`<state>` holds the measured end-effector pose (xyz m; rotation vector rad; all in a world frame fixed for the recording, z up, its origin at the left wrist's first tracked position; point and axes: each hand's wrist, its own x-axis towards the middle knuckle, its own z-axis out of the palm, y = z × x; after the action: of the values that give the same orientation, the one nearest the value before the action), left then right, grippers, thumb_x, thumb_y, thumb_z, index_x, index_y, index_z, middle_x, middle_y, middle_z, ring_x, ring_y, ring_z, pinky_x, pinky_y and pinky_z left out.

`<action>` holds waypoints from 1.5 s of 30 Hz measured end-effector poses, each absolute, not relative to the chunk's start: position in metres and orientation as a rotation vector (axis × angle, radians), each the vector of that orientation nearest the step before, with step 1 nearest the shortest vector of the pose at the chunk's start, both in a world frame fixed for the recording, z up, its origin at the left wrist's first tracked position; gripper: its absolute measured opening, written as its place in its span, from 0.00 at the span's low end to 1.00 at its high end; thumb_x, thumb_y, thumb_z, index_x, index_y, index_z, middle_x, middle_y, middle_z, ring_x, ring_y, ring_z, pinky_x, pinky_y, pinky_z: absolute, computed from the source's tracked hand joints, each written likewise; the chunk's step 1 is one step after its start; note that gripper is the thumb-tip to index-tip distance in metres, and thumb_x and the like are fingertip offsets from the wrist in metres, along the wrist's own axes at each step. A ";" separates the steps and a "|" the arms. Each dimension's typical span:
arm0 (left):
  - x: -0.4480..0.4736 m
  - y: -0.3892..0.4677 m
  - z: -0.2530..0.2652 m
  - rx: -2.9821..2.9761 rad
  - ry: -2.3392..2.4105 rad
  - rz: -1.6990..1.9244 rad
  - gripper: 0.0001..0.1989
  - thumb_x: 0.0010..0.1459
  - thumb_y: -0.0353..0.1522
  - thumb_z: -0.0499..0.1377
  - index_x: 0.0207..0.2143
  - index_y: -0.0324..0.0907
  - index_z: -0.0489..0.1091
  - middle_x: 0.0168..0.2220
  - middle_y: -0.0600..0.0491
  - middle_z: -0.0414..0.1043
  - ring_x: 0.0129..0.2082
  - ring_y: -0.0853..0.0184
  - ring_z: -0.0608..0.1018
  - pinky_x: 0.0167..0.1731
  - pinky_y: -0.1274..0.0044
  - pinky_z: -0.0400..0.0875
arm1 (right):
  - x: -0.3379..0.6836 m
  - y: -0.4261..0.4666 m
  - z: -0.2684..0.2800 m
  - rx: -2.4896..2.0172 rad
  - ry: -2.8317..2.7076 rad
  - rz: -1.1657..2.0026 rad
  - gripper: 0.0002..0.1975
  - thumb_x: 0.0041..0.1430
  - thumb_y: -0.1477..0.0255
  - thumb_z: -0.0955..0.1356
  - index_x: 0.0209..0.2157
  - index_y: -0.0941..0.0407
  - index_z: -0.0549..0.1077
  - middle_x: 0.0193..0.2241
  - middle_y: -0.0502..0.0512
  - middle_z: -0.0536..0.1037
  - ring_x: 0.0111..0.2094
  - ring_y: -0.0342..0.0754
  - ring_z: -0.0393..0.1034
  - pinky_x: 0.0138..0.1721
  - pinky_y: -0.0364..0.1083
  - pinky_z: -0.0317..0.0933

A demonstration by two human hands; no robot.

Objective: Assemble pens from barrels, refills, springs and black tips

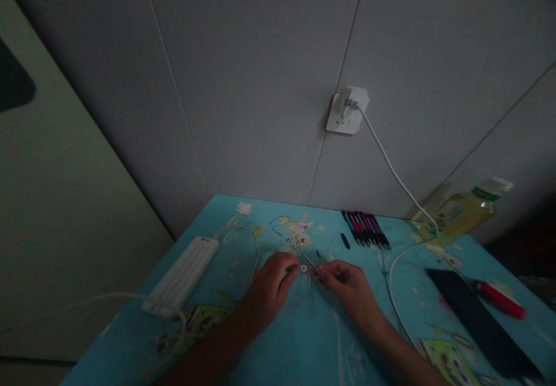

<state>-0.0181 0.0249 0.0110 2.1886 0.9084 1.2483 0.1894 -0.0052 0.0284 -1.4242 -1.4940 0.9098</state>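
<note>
Close together over the blue table, both hands have their fingers pinched. My left hand (274, 277) holds a small piece with a pale round end (303, 268) showing at its fingertips; the rest of it is hidden. In the fingertips of my right hand (346, 284) is a thin pale stick (308, 258), slanting up and left; its exact kind is too small to tell. Just beyond the hands lie a tiny dark piece (318, 254) and a black cap-like piece (345, 241). A row of several black pens (366, 229) with red and blue parts lies behind them.
A white power strip (182, 276) with cables sits at the left. On the right are a bottle of yellow liquid (463, 215), a long black flat object (482, 322) and a red-handled item (499, 300). A white cable (393, 168) hangs from the wall socket (345, 113) onto the table.
</note>
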 end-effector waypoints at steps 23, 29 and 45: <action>-0.009 0.018 0.010 2.253 0.908 0.928 0.10 0.65 0.33 0.57 0.46 0.46 0.74 0.36 0.51 0.75 0.35 0.66 0.78 0.37 0.76 0.71 | 0.197 -0.029 0.020 -1.430 -1.700 0.637 0.11 0.63 0.67 0.66 0.41 0.53 0.80 0.37 0.56 0.83 0.36 0.50 0.77 0.38 0.45 0.71; -0.013 0.021 0.004 2.364 0.932 0.868 0.09 0.66 0.35 0.57 0.47 0.46 0.73 0.39 0.51 0.76 0.38 0.65 0.79 0.38 0.75 0.70 | 0.198 -0.031 0.021 -1.466 -1.718 0.692 0.08 0.62 0.69 0.67 0.37 0.54 0.79 0.30 0.52 0.81 0.30 0.47 0.75 0.31 0.42 0.69; -0.017 0.021 0.000 2.638 1.003 0.709 0.12 0.67 0.33 0.55 0.50 0.50 0.73 0.42 0.51 0.76 0.38 0.65 0.79 0.36 0.75 0.68 | 0.197 -0.031 0.017 -1.558 -1.977 0.557 0.08 0.62 0.76 0.64 0.37 0.54 0.74 0.29 0.50 0.77 0.29 0.44 0.72 0.34 0.42 0.63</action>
<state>-0.0173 0.0215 0.0002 2.6383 1.0030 0.7090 0.1974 -0.0312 0.0175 -1.5582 -1.9768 0.5567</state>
